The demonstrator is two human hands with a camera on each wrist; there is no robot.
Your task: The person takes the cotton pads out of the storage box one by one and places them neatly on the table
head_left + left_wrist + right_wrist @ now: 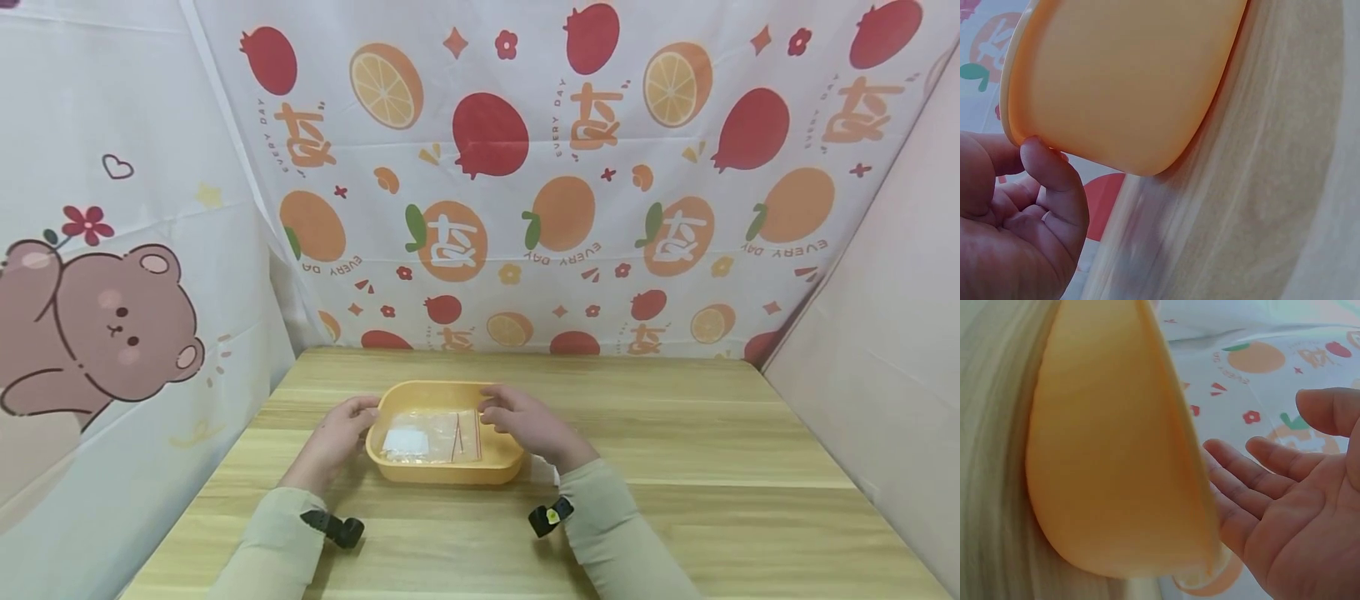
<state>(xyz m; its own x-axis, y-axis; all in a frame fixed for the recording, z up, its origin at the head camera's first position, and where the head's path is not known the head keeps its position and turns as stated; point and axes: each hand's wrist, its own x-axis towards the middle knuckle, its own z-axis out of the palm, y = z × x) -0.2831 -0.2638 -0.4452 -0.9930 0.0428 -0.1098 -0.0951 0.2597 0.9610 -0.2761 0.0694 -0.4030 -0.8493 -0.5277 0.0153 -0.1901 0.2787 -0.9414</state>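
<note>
A yellow plastic tray point(450, 475) with rounded corners is on the wooden table. Inside it lies a clear zip bag point(441, 435) with a red line near its opening and something flat and white point(406, 441) in its left end. My left hand point(337, 437) pinches the tray's left rim; in the left wrist view the thumb point(1054, 165) presses the rim with fingers behind. At the tray's right end, my right hand point(528, 423) hovers by the rim. Its fingers point(1254, 481) look loosely extended, with nothing between them and the thumb.
A small white piece point(544, 472), partly hidden, shows on the table point(712, 500) under my right wrist. Behind the table hangs a fruit-print cloth point(487, 275). A bear-print cloth point(127, 325) closes off the left side, and a pale cloth point(885, 333) the right.
</note>
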